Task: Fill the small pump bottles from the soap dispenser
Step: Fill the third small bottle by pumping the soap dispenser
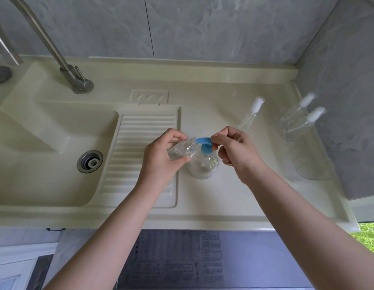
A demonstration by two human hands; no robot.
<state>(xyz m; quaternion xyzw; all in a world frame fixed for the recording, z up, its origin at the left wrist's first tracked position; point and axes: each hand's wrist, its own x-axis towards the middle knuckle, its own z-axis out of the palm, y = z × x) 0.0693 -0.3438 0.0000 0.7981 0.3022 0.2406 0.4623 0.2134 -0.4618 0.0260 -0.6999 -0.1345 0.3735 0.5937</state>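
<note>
A clear soap dispenser (203,165) with a blue pump head (203,143) stands on the cream counter. My left hand (163,155) grips a small clear bottle (183,148), tilted with its open neck at the blue nozzle's tip. My right hand (234,149) pinches the back of the blue pump head with curled fingers. A loose white pump top with its tube (252,115) lies on the counter behind. Two small capped pump bottles (301,120) stand at the right by the wall.
A sink basin (45,147) with a drain (90,161) lies to the left, with a ribbed washboard (144,151) beside it. A metal tap (77,78) rises at the back left. A grey wall panel (347,122) closes in the right side.
</note>
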